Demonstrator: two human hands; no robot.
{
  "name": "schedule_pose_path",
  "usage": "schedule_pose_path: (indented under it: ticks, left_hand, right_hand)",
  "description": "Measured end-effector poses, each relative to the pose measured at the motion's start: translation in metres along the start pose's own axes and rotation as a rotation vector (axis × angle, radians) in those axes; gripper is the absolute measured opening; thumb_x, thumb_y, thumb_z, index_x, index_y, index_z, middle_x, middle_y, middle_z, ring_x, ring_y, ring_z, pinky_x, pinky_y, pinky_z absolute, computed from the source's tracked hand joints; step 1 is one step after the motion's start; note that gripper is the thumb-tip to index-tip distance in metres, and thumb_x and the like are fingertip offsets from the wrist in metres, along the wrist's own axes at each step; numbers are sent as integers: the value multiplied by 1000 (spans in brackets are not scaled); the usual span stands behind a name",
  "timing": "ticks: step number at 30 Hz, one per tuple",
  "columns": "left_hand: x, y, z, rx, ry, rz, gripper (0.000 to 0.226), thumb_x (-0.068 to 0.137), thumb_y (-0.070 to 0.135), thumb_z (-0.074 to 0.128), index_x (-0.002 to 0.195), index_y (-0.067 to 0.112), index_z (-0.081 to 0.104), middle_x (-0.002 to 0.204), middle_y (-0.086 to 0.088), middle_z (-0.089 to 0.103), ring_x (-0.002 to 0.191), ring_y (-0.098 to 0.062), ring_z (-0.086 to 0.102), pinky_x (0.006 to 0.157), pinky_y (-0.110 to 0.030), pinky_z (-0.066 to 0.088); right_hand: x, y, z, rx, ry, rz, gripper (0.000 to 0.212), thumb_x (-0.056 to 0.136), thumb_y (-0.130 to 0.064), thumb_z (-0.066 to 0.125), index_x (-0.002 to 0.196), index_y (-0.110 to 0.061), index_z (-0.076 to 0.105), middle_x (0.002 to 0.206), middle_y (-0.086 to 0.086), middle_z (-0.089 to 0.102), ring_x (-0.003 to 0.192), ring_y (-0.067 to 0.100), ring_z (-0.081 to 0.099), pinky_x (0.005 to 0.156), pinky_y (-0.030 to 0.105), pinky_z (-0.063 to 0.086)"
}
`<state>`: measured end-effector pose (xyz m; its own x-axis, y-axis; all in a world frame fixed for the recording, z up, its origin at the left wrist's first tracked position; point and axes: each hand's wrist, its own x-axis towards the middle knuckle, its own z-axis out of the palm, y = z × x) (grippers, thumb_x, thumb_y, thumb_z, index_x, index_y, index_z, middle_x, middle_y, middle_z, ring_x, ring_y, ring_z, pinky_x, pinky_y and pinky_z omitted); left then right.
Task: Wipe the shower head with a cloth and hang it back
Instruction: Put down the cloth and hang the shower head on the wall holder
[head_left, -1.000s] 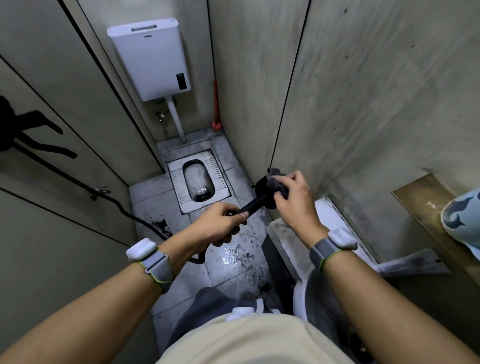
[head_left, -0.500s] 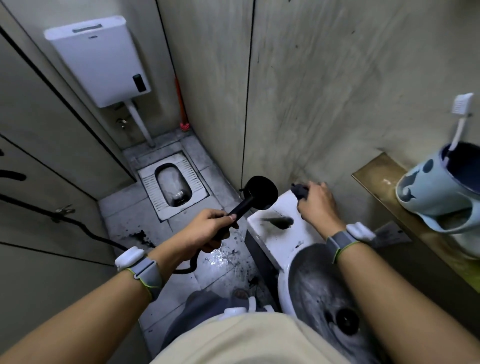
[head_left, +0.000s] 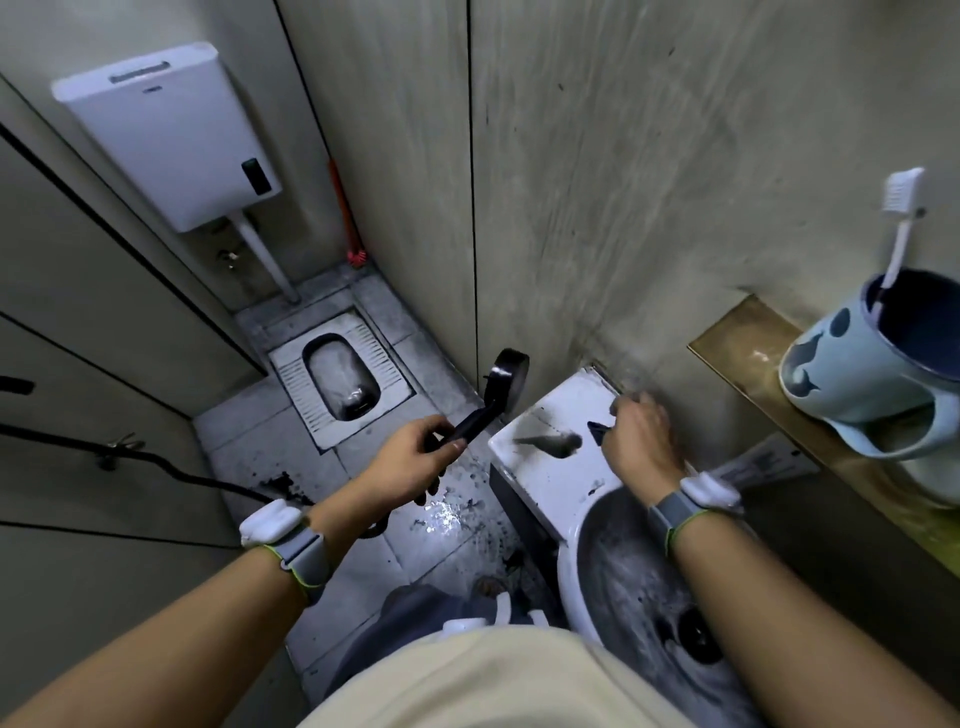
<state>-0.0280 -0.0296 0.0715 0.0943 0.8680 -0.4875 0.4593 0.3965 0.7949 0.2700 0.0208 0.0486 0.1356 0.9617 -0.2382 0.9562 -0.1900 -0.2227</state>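
Observation:
My left hand (head_left: 415, 460) grips the handle of the black shower head (head_left: 506, 382), whose round head points up and away over the floor. Its black hose (head_left: 171, 467) trails left along the wall. My right hand (head_left: 641, 444) hovers over the flat back corner of the white sink (head_left: 545, 467), blurred by motion. A small dark piece of cloth (head_left: 597, 431) shows at its fingertips, touching or just above the sink top. Whether the fingers still pinch it I cannot tell for sure.
A squat toilet (head_left: 340, 376) lies in the floor ahead, with a white cistern (head_left: 166, 135) on the wall above. A blue cup (head_left: 872, 374) holding a toothbrush (head_left: 901, 228) stands on a shelf (head_left: 737, 338) at the right. The floor is wet and dirty.
My right hand took the cloth off the shower head and moved right and down to the sink's back corner. The left hand turned the shower head more upright. The view swung right.

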Motion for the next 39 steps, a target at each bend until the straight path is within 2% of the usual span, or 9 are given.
schedule_pose_path:
  ticks: [3,8,12,17,23,27,32,35,39]
  left_hand:
    - [-1,-1,-11,246,172,66,21,99,33,71,111,18,63,79,-8,72,58,-20,63,48,-23,45]
    - [-5,-3,-46,570,445,-13,31,94,36,71,110,10,66,107,-15,70,101,-39,67,83,-46,57]
    - [-20,-6,-95,567,559,-79,20,94,27,65,83,19,49,92,-9,55,89,-42,64,68,-44,51]
    - [-42,-6,-176,522,677,-191,21,86,19,58,90,24,39,81,-2,55,75,-35,55,55,-38,36]
    - [-59,15,-294,394,780,-234,16,87,25,66,95,12,60,96,-13,68,90,-37,67,71,-40,57]
    - [-69,30,-386,340,844,-205,24,94,34,68,95,12,60,94,-11,65,87,-34,64,66,-34,44]
    - [-83,54,-481,307,858,-116,23,101,30,65,106,11,53,107,-11,62,90,-28,59,69,-34,42]
    - [-104,77,-534,210,907,-42,26,100,24,66,116,7,54,109,-18,72,76,-25,59,57,-33,47]
    - [-143,110,-594,221,966,38,28,101,23,65,122,7,54,112,-21,73,76,-23,57,66,-34,47]
  right_hand:
    - [-7,-36,-1,112,4,-118,13,87,-19,59,97,-18,66,109,14,68,101,40,65,79,42,56]
    - [-16,-122,3,229,-173,-365,8,84,-26,56,83,-24,64,93,8,75,89,35,68,66,32,47]
    - [-24,-196,4,243,-338,-584,14,82,-24,58,86,-25,71,91,1,76,91,26,71,77,35,57]
    - [-39,-295,-2,210,-465,-816,12,82,-24,55,82,-32,64,92,-2,75,85,19,71,79,34,59]
    - [-54,-429,-22,149,-511,-1070,16,86,-23,55,96,-16,66,89,5,73,78,25,72,71,46,61]
    - [-59,-534,-54,343,-593,-1048,21,84,-9,60,103,-1,65,93,17,74,75,26,75,71,46,64]
    - [-74,-627,-79,751,-772,-877,32,90,-2,69,121,1,61,115,21,71,89,31,78,64,35,60]
    - [-84,-679,-94,921,-748,-850,19,93,-9,71,111,-3,66,108,16,74,81,25,76,58,30,56]
    - [-106,-743,-124,1076,-691,-945,14,93,-19,74,99,-8,71,91,11,77,65,14,72,56,26,55]
